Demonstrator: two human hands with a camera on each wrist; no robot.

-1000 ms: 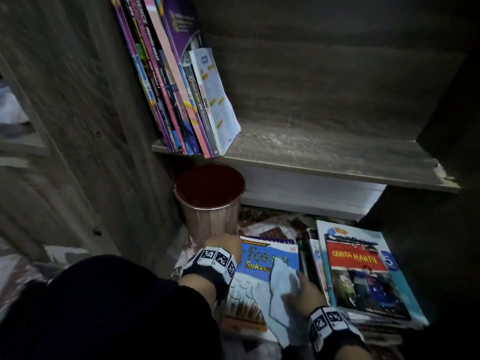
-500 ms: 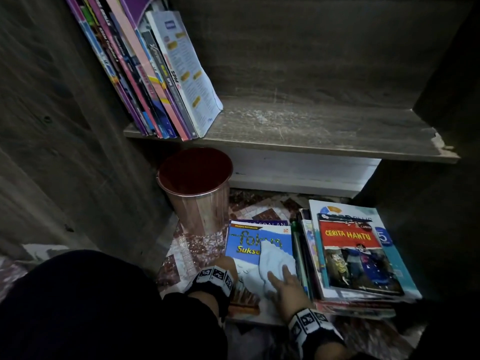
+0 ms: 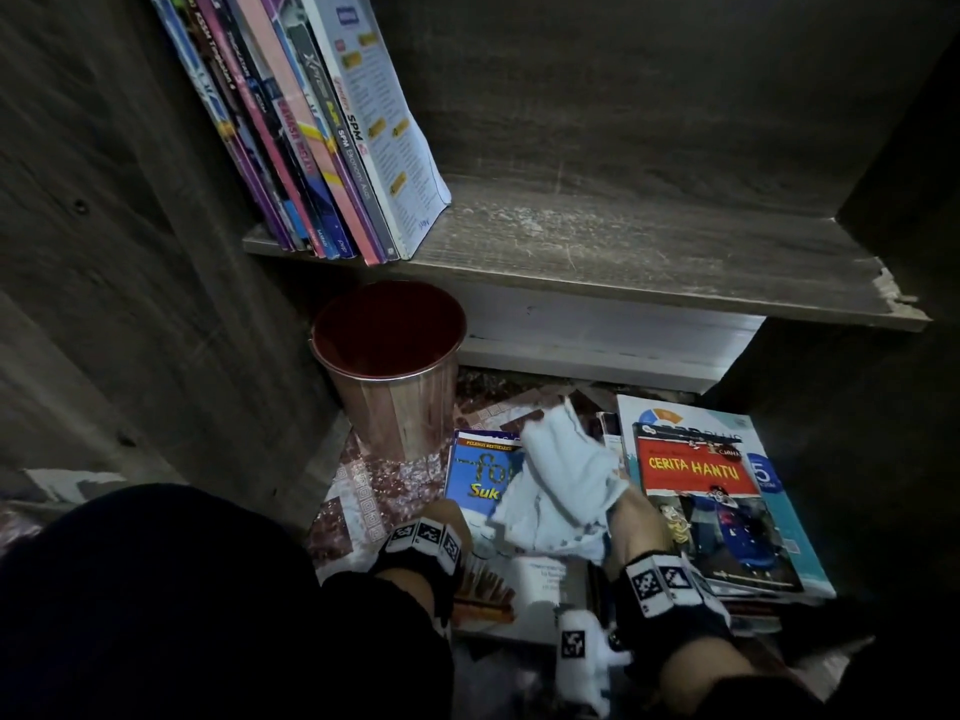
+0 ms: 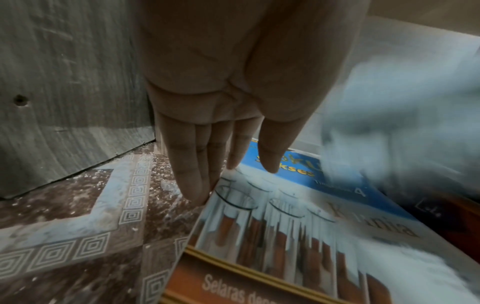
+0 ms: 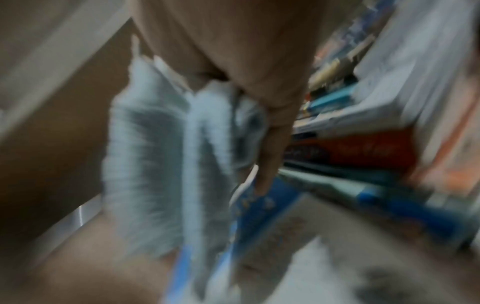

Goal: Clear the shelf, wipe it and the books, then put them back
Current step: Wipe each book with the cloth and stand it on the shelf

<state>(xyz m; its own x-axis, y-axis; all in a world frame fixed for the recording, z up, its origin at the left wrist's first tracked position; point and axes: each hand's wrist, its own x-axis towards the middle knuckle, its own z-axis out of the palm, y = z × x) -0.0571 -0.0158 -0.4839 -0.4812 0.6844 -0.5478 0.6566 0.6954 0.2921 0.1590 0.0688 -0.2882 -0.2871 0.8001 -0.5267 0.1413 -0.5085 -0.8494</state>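
Note:
A blue and white book (image 3: 475, 475) lies on the patterned floor below the shelf (image 3: 623, 252). My left hand (image 3: 441, 517) is at its left edge; in the left wrist view the fingers (image 4: 192, 174) are straight along that edge of the book (image 4: 298, 226), with the thumb over the cover. My right hand (image 3: 631, 517) grips a bunched white cloth (image 3: 561, 480) over the book's upper right part. The right wrist view is blurred: the cloth (image 5: 145, 164) hangs from the hand (image 5: 259, 144). Several books (image 3: 311, 148) lean at the shelf's left end.
A copper-coloured bin (image 3: 389, 356) stands on the floor just left of the book, against the cabinet side. A stack of books (image 3: 711, 511) topped by a red "CERITA HANTU" cover lies right of my right hand. The shelf board right of the leaning books is bare and dusty.
My right hand has carried the cloth from the book's lower half up toward its far end, and the cloth is now bunched and raised. The left hand stays at the book's left edge.

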